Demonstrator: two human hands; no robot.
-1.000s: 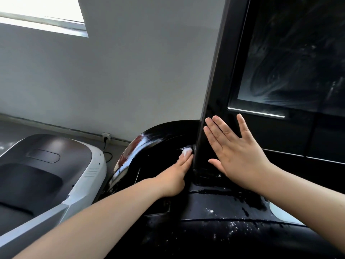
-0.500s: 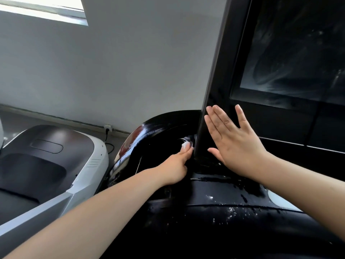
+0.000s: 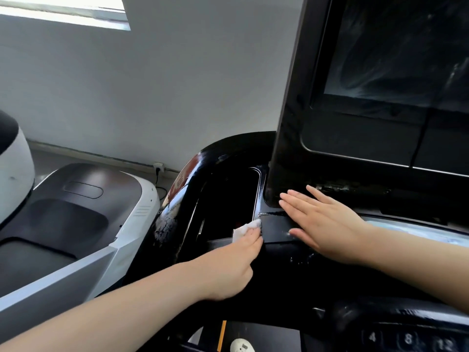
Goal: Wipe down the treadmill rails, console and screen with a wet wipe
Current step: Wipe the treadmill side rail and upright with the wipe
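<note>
1. Left of the console [image 3: 291, 270], a neighbouring white and dark-grey machine [image 3: 83, 219] stands apart from it, its shell smooth moulded plastic with rounded corners.
2. The left hand [image 3: 236, 265] presses the wet wipe [image 3: 245, 230], a small crumpled white wad, under its fingertips onto the console's glossy black top, at the lip of a recessed pocket.
3. The wipe looks bunched; it may skid over the ridge or streak the gloss.
4. The right hand [image 3: 327, 224] lies flat, fingers straight, holding nothing, on the console just below the screen [image 3: 396, 54].
5. The screen's dark glass shows hazy swirls, so smears may remain there.
</note>
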